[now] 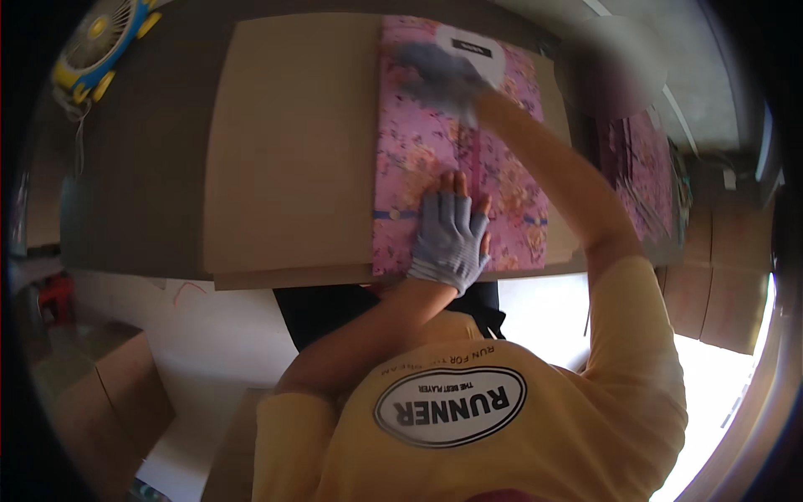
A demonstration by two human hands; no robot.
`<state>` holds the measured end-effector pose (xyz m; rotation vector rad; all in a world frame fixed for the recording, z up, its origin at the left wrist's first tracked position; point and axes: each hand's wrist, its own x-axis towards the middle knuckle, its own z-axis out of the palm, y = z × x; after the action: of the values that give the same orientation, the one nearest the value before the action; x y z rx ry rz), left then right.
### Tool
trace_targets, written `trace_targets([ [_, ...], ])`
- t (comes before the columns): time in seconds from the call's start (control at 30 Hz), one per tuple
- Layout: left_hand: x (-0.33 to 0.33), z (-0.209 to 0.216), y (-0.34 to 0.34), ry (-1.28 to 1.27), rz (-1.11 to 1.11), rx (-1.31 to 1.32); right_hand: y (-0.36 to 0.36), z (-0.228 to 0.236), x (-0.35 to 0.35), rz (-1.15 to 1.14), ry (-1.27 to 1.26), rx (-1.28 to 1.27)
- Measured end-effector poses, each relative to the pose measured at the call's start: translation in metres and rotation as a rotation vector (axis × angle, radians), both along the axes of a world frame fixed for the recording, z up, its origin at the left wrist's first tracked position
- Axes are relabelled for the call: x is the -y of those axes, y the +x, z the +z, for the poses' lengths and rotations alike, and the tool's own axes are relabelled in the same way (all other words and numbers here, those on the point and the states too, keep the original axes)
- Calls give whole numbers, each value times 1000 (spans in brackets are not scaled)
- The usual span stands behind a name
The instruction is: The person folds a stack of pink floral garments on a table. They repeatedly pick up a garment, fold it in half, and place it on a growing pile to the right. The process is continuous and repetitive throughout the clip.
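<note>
Left hand: flat on the pink piece, fingers slightly spread.
Right hand: blurred; I can't tell its grip.
Pink piece: smoothing, I judge; next calls for even pressure.

A pink floral piece lies on brown cardboard, which spreads out to its left across the dark desk. The left hand, in a grey fingerless glove, presses flat on the piece's near half. The right hand, gloved and blurred, is over its far half, beside a white patch. Well left of the piece stands a blue-and-yellow fan; to its right lie more pink pieces.
</note>
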<state>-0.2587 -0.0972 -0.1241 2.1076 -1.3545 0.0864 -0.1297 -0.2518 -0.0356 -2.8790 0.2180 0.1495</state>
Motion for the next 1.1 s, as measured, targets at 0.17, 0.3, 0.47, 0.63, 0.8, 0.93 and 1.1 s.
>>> trace_targets([
  [0.17,5,-4,-6,-23,-42,-44,170,-54,70,-195,-248,269],
  [0.3,0,-1,-4,47,-53,-28,186,-70,62,-85,-299,322],
  [0.47,1,-7,-4,45,-32,-16,151,-86,18,171,-449,271],
  [0.63,4,-13,-12,66,-30,28,64,-99,-55,511,-298,347],
  [0.8,5,-28,-33,38,-41,22,-11,-96,-123,770,-90,298],
  [0.93,7,-34,-24,-184,-2,64,-74,-82,-174,993,107,208],
  [1.1,-7,-25,-26,-163,-48,115,-130,-64,-222,900,659,109],
])
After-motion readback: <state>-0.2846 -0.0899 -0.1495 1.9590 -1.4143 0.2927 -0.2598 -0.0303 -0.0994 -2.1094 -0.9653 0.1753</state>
